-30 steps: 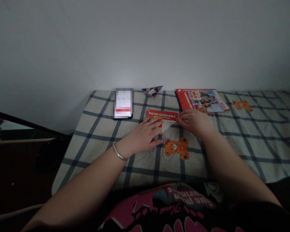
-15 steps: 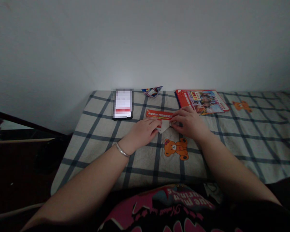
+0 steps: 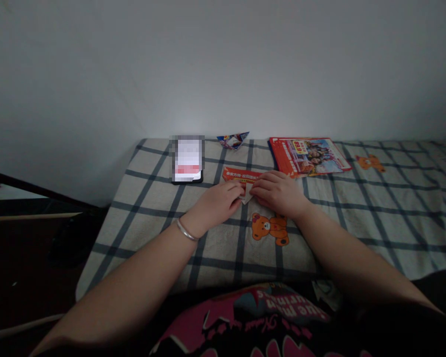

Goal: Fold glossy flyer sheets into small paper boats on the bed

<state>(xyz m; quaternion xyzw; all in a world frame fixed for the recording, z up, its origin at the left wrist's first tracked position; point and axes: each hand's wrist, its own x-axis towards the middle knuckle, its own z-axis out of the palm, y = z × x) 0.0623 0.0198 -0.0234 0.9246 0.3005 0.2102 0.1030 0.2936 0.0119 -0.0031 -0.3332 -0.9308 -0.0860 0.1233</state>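
Note:
A folded sheet of red and white printed paper [image 3: 241,175] lies on the checked cloth between my hands, its lower part coming to a white point. From the left, my left hand [image 3: 216,203] grips the paper's lower left part between thumb and fingers; a silver bangle circles that wrist. My right hand [image 3: 277,194] rests over the right side, its fingers bent and close together on the paper, hiding that end. Behind the paper stands a small folded paper boat [image 3: 233,141] in blue and red print.
A phone [image 3: 188,161] with a lit, blurred screen lies at the back left. To the right rests a stack of red printed flyers [image 3: 312,156]. The checked cloth [image 3: 152,198] carries printed bears and meets a pale wall [image 3: 223,64] at the back.
My right hand has shifted left and slightly toward me along the paper, its fingers lower and flatter, covering more of the right side. My left hand has stayed nearly in place.

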